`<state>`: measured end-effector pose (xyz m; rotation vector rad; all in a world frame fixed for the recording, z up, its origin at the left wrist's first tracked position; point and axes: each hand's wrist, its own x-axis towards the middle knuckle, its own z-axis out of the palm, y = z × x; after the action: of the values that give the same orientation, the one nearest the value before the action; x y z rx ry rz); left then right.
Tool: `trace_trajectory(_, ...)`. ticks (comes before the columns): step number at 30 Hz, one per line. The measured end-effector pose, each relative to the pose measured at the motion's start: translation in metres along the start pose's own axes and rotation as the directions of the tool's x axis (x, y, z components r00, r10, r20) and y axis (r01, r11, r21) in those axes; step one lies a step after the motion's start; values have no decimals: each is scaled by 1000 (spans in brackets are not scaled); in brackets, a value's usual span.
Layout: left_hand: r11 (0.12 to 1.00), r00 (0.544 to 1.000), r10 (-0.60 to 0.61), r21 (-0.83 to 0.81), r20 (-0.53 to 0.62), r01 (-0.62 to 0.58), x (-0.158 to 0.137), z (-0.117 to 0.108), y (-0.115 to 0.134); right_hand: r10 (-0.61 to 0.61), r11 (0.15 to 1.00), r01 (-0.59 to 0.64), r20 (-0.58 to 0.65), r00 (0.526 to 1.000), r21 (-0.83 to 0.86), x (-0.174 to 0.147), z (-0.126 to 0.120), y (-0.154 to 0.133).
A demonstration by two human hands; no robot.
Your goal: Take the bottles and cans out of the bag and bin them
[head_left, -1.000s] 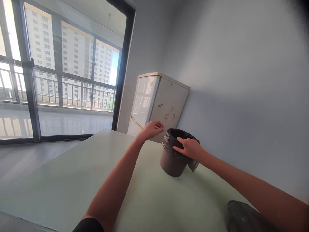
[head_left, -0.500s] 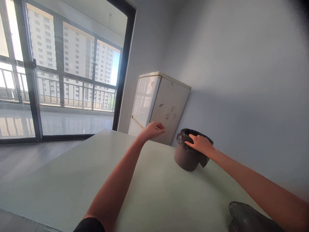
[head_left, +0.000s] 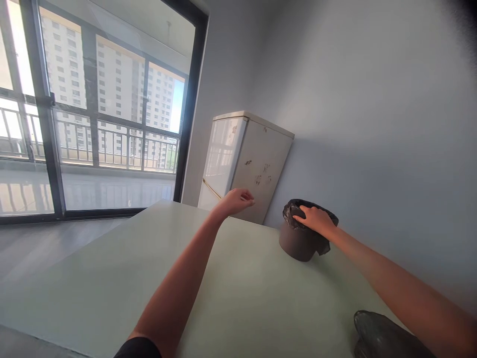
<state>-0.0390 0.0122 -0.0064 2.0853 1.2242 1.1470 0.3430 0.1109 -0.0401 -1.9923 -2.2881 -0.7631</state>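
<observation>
- On the surface (head_left: 268, 293), toward its far end and near the pale wall (head_left: 372, 114), stands an upright, dark brown bin (head_left: 296, 243).
- Brownish marks dot the side of the white fridge (head_left: 253, 149); they are too small for me to make out.
- My right grip (head_left: 316, 220) lies over the bin's mouth, thumb and forefinger spread apart; I cannot tell whether my hidden fingers pinch the rim.
- My left grip (head_left: 236, 200) is loosely curled around nothing, near the surface's far edge, with the fridge behind it.
- Bare, smooth, pale green room stretches left of the bin and between my forearms.
- Thin, crinkled black plastic (head_left: 291, 215) lines the round bin and folds over its rim, a loose flap hanging at the right.
- Near my right forearm lies a dark, glossy, rounded object (head_left: 387, 330), partly cut off below.
</observation>
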Motion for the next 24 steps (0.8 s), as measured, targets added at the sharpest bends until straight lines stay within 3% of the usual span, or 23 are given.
trace_trajectory(18, 1000, 1000, -6, -10, 1, 6, 1, -1, -1, 24, 996, -24, 1, 1000, 88, -4, -1, 9)
trace_trajectory(24, 1000, 1000, -4, -21, -1, 4, 1, -1, -3, 41, 972, -33, -31, 999, 234, -18, -15, 20)
